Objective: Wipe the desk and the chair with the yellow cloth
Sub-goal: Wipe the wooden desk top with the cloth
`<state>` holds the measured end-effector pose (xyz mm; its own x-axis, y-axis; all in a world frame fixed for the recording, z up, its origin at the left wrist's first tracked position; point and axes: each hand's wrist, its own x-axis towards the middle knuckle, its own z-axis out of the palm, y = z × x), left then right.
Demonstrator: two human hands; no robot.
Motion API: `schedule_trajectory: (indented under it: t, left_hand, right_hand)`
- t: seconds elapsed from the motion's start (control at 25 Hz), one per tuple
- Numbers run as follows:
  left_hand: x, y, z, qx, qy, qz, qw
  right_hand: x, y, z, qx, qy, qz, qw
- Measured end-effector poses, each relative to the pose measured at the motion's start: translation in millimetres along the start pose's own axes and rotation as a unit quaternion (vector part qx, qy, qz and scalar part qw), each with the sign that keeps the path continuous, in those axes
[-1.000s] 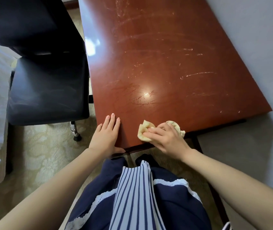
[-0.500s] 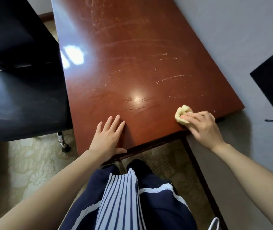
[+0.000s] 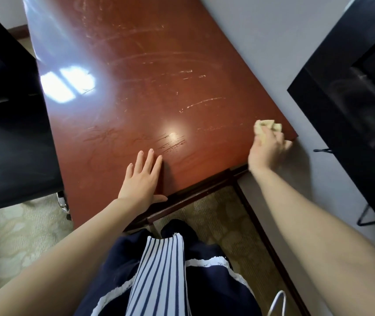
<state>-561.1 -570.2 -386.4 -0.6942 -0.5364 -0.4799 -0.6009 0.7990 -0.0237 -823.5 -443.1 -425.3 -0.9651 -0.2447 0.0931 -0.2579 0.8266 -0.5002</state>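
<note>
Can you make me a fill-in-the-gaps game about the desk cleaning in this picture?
The right hand grips a crumpled cloth whose colour is ____. The left hand rests flat on the desk and holds ____. The chair beside the desk is coloured ____.
Missing words: yellow; nothing; black.

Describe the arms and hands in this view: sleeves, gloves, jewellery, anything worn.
Both forearms are bare, with no sleeves in view. The left hand and the right hand wear no gloves, and no ring, watch or bracelet shows on the visible sides. Below the arms, the clothing is a dark navy garment with white lace trim and a blue-and-white striped panel.
</note>
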Motion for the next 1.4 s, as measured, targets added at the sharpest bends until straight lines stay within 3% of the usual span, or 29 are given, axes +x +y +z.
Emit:
schedule_trajectory:
  t: [0.24, 0.4, 0.56, 0.84, 1.08, 1.28, 1.4]
  left_hand:
    - [8.1, 2.1, -5.8, 0.021, -0.025, 0.016, 0.999]
    - [21.3, 0.8, -16.8, 0.033, -0.059, 0.046, 0.997]
    - [29.7, -9.3, -22.9, 0.044, -0.065, 0.057, 0.995]
    - [27.8, -20.1, -9.5, -0.002, -0.102, 0.063, 0.993]
    - [33.1, -24.1, -14.3, 0.004, -0.113, 0.076, 0.991]
    - [34.1, -23.5, -13.7, -0.012, -0.121, 0.079, 0.989]
    - [34.9, -22.8, -13.6, -0.028, -0.123, 0.076, 0.989]
  right_hand:
    - [-79.5, -26.6, 4.3, 0.044, -0.072, -0.219, 0.972]
    - [-129.6, -24.1, 4.1, 0.056, -0.153, -0.389, 0.907]
    - [-125.3, -2.5, -3.3, 0.087, -0.218, -0.433, 0.87]
    - [-50.8, 24.0, -21.6, 0.043, -0.14, -0.346, 0.927]
    - [11.4, 33.6, -22.7, -0.014, -0.059, -0.133, 0.989]
    - [46.1, 21.0, -16.5, -0.054, -0.016, 0.04, 0.998]
    - [55.0, -2.5, -7.7, -0.045, 0.003, 0.078, 0.996]
